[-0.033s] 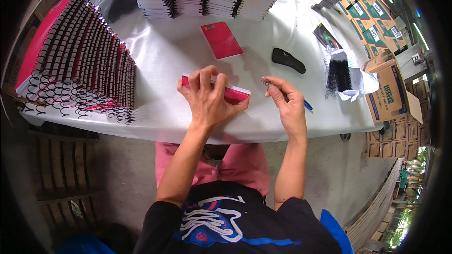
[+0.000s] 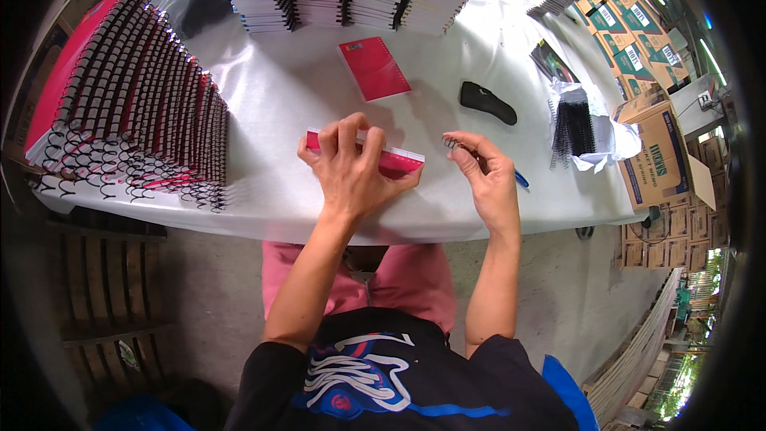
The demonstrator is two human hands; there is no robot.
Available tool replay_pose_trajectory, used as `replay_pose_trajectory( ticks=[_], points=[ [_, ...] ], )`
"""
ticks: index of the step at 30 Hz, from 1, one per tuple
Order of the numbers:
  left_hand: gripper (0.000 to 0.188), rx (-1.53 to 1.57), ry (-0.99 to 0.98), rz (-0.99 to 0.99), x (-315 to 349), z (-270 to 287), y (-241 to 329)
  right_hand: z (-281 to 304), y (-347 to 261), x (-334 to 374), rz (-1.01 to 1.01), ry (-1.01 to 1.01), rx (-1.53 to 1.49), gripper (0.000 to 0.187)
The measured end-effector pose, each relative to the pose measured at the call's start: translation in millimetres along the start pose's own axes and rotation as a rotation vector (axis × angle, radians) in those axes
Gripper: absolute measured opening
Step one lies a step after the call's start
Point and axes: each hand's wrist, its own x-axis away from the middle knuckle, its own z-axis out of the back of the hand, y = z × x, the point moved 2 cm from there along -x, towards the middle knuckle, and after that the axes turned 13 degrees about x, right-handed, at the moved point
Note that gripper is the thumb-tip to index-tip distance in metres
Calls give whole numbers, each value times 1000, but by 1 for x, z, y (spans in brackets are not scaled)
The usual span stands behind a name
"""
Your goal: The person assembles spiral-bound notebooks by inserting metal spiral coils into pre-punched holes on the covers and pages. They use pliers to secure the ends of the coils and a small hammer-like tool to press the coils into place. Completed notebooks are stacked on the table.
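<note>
White-covered and glossy, the worktable (image 2: 271, 128) fills the middle of the view. Near its front edge, the left hand (image 2: 349, 164) grips a red-covered paper pad (image 2: 403, 164) from above, fingers bent; the pad's long axis runs left to right, dipping slightly rightward. Apart from its right end, the right hand (image 2: 489, 182) pinches a thin dark spiral coil (image 2: 452, 143), right forearm (image 2: 491, 295) nearly upright, left forearm (image 2: 307, 287) slanting inward.

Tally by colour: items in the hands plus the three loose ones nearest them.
Red: 2 (red pad in left hand, red rectangular piece lying flat)
Black: 2 (wire coil in right hand, oblong item)
Blue: 1 (slim pen-like item)
Total: 5
</note>
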Motion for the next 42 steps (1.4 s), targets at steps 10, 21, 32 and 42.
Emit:
replay_pose_trajectory(
  ticks=[10, 21, 32, 42],
  points=[
    [46, 21, 29, -28, 6, 0, -4, -10, -10, -4, 143, -136, 212, 25],
    [52, 38, 17, -24, 8, 1, -6, -1, -1, -2, -108, -423, 32, 17],
    [50, 84, -16, -76, 5, 2, -12, 0, -15, -12, 136, -373, 278, 23],
    [46, 98, 5, -31, 5, 1, -10, -17, -30, -34, 71, -263, 421, 28]
  ],
)
